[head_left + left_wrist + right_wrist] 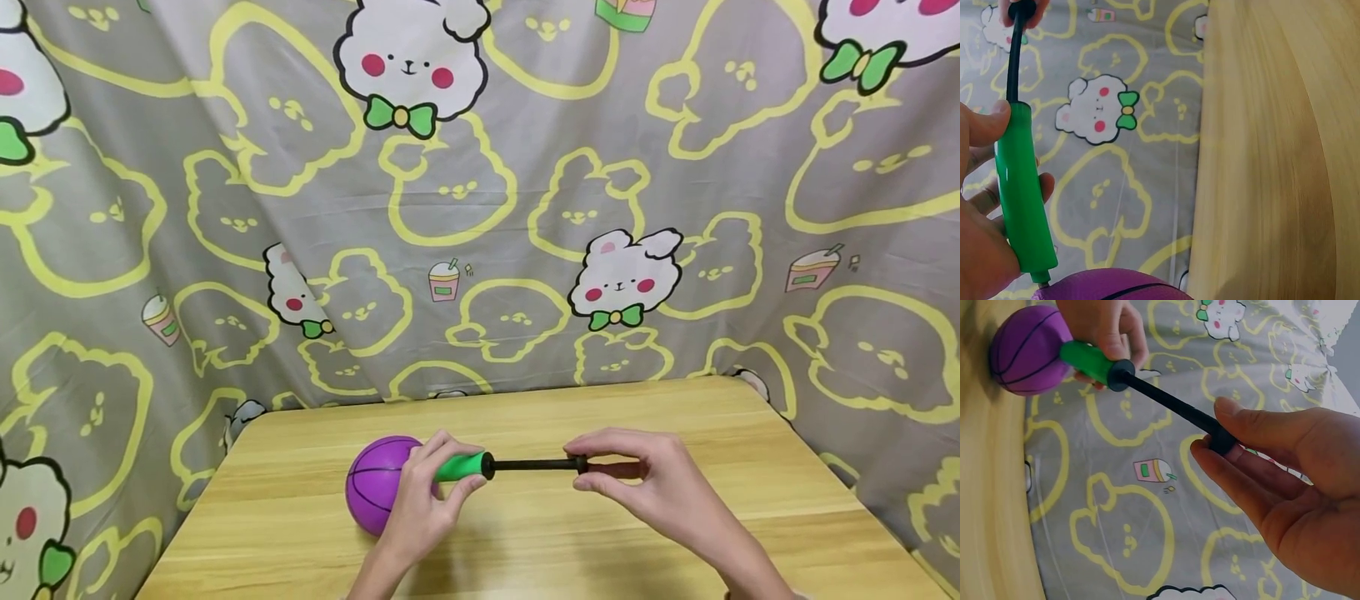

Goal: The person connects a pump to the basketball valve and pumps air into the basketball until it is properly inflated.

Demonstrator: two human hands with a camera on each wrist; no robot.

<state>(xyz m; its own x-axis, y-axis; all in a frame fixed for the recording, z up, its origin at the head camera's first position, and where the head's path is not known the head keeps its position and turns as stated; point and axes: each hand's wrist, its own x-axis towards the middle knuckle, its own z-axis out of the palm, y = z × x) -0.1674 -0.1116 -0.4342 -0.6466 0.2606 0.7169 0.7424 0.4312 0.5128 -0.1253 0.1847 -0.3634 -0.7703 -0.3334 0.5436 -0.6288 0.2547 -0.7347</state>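
I logged one pump [459, 469], rod [532, 465] out, barrel [1021, 194] gripped by the left hand [422, 500], handle [582, 464] pinched by the right hand [666, 475]. One ball [372, 482] sat at left on the table [292, 542], against the needle [1044, 285]; I judged inflating in hand, the next push calling for a steady barrel.

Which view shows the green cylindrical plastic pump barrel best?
Left wrist view: the green cylindrical plastic pump barrel appears large, end to end. Head: one end; the left hand hides the rest. Right wrist: smaller, partly covered.
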